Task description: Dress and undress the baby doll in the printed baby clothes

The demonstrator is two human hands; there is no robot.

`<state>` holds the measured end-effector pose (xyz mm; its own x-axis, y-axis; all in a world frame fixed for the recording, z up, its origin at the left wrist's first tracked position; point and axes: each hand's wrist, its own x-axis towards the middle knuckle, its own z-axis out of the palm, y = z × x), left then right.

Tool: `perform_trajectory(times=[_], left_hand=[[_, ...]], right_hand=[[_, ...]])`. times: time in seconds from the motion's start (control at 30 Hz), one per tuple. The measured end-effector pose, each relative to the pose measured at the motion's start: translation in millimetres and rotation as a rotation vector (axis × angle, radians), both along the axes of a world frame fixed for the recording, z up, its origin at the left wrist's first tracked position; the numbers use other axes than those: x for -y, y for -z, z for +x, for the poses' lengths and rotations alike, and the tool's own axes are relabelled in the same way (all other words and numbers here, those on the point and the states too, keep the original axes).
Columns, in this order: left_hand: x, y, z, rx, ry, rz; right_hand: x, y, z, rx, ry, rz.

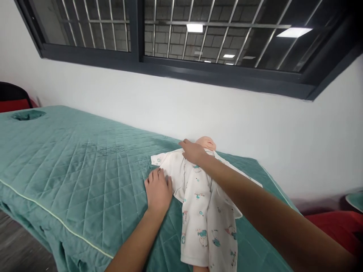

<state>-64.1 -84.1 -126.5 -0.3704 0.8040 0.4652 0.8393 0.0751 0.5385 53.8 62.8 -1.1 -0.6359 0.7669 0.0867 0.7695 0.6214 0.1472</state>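
A baby doll [204, 142] lies on its back on a green quilted bed cover, its head toward the wall. It wears white baby clothes [195, 196] printed with small teal and brown figures; one sleeve points left, and a bit of leg shows at the bottom. My right hand [194, 152] reaches across the doll and rests on the top near the shoulder, fingers and thumb apart. Beside the doll's left-hand edge, my left hand [159, 189] lies palm down with fingers spread, its thumb against the cloth. Cloth under both palms is hidden.
The green bed cover [93, 162] stretches to the left and has a round face hole [28, 115] at its far end. A white wall [136, 102] and a barred window [184, 37] rise behind. Red chairs [334, 226] stand at the right and far left.
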Motion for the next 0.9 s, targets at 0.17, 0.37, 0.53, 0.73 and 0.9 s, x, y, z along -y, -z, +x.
perform_trajectory(times=[0.17,0.37,0.53,0.73,0.9], left_hand=[[-15,0.3,-16,0.010,-0.087,-0.029],[-19,-15.9,-23,0.284,0.108,-0.051],[-2,-66.8,14,0.614,0.358,0.068],[7,-102.1,64,0.333,0.746,0.010],[12,-98.4,70,-0.112,0.895,-0.111]], right_hand=[[-25,6,-17,0.156,-0.103,-0.035],[-36,-8,-1,0.150,-0.183,0.006],[-42,-36,46,0.021,-0.271,-0.016],[-36,-39,106,-0.116,-0.325,-0.033],[-4,-14,126,-0.308,-0.220,0.049]])
